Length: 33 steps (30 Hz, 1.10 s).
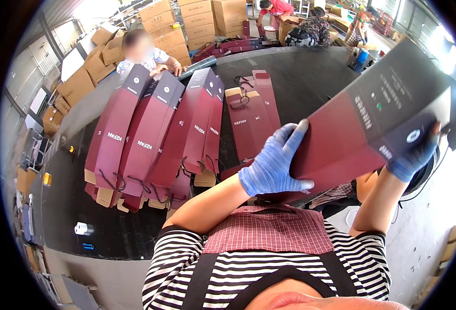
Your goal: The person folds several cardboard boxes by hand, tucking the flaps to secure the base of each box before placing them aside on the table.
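A long carton (336,132), maroon fading to dark grey, is held up tilted in front of me at the right. My left hand (272,165), in a blue knitted glove, grips its lower left part, fingers and thumb spread along the sides. My right hand (418,157), gloved the same, is wrapped round its dark right end; part of that hand is hidden by the carton. To the left of my left hand, several matching cartons (158,132) lean side by side on the black table (65,201), with dark cords at their near ends. Flatter maroon cartons (251,124) lie between.
A person (140,54) stands across the table, hands by a dark carton. Other people (310,31) work farther back near stacked brown boxes (197,23). On the table are a white roll (81,228), a blue clip-like item (88,246), a yellow item (48,179) and a blue bottle-like object (361,58).
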Tool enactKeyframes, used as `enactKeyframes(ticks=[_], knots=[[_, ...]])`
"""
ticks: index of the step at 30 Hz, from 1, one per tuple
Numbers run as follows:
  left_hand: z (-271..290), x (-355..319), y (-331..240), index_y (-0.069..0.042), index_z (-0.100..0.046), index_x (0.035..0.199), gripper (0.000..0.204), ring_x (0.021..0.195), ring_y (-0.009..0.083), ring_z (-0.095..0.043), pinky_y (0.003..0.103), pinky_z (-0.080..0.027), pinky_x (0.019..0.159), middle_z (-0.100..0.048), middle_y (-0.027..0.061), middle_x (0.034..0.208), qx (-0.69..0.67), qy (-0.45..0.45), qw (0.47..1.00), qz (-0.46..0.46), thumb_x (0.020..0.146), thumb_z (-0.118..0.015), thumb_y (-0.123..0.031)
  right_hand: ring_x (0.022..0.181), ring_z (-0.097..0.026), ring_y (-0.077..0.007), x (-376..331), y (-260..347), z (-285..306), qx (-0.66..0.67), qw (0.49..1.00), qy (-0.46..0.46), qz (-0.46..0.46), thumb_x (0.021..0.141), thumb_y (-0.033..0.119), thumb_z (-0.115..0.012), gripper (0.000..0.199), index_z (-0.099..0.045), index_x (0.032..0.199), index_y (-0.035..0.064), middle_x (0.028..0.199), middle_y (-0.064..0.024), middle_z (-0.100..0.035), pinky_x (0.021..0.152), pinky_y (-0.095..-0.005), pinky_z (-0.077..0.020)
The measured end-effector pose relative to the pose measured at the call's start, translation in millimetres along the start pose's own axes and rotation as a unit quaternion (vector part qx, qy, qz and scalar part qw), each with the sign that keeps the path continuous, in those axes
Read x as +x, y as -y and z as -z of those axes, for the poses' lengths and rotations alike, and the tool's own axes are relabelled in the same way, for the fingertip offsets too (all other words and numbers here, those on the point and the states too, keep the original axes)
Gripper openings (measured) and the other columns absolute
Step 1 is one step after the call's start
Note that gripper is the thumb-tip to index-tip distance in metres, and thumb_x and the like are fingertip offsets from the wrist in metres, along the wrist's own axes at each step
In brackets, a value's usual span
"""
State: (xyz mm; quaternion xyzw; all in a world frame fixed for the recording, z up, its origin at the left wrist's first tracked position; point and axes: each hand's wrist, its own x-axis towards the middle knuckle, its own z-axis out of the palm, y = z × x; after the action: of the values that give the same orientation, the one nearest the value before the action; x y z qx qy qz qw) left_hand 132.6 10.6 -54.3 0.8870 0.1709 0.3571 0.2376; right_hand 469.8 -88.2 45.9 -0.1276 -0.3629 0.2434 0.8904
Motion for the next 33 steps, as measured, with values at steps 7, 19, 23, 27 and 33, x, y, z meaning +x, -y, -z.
enactKeyframes(ticks=[7,19,23,27,33], knots=[[125.4,16.6,31.6,0.000,-0.031,0.158,0.120,0.138,0.0477,-0.046,0.051,-0.036,0.118,-0.045,0.0327,0.148,0.329,-0.089,0.921,0.186,0.065,-0.091,-0.046,0.115,-0.065,-0.0224,-30.9,-105.7,5.9,-0.119,0.968,0.032,-0.219,0.092,0.024,-0.074,0.057,-0.054,0.142,0.0061,0.128,-0.0084,-0.066,0.096,-0.0416,-0.0547],[187.8,-47.5,232.1,-0.037,-0.027,0.163,0.091,0.160,0.0351,-0.009,0.067,-0.020,0.122,-0.010,0.0097,0.174,0.503,0.136,0.677,0.520,0.088,-0.078,-0.042,0.101,-0.066,-0.0169,-190.0,-223.4,142.8,-0.374,0.729,0.068,-0.569,0.094,0.025,-0.068,0.045,-0.063,0.133,0.0022,0.113,-0.0081,-0.070,0.088,-0.0333,-0.0529],[171.6,-76.9,249.2,-0.031,-0.042,0.159,0.079,0.161,0.0344,-0.009,0.066,-0.021,0.122,-0.006,0.0079,0.175,0.543,0.209,0.652,0.487,0.089,-0.078,-0.036,0.109,-0.069,-0.0316,-240.4,-244.6,174.8,-0.520,0.632,0.200,-0.539,0.090,0.031,-0.070,0.050,-0.065,0.126,-0.0032,0.116,-0.0207,-0.072,0.094,-0.0398,-0.0536],[164.6,-84.2,244.3,-0.029,-0.045,0.157,0.072,0.160,0.0328,-0.012,0.067,-0.020,0.122,-0.013,0.0078,0.174,0.564,0.197,0.644,0.478,0.091,-0.073,-0.035,0.104,-0.071,-0.0390,-272.5,-261.1,202.9,-0.615,0.561,0.237,-0.501,0.087,0.034,-0.071,0.046,-0.068,0.117,-0.0004,0.106,-0.0251,-0.073,0.092,-0.0425,-0.0555],[132.8,-91.0,222.5,-0.024,-0.044,0.158,0.073,0.160,0.0320,-0.013,0.066,-0.016,0.123,-0.021,0.0093,0.172,0.582,0.211,0.646,0.446,0.091,-0.072,-0.039,0.097,-0.072,-0.0366,-274.4,-275.8,216.6,-0.582,0.552,0.229,-0.552,0.089,0.040,-0.077,0.047,-0.070,0.113,0.0011,0.104,-0.0225,-0.074,0.084,-0.0425,-0.0564]])
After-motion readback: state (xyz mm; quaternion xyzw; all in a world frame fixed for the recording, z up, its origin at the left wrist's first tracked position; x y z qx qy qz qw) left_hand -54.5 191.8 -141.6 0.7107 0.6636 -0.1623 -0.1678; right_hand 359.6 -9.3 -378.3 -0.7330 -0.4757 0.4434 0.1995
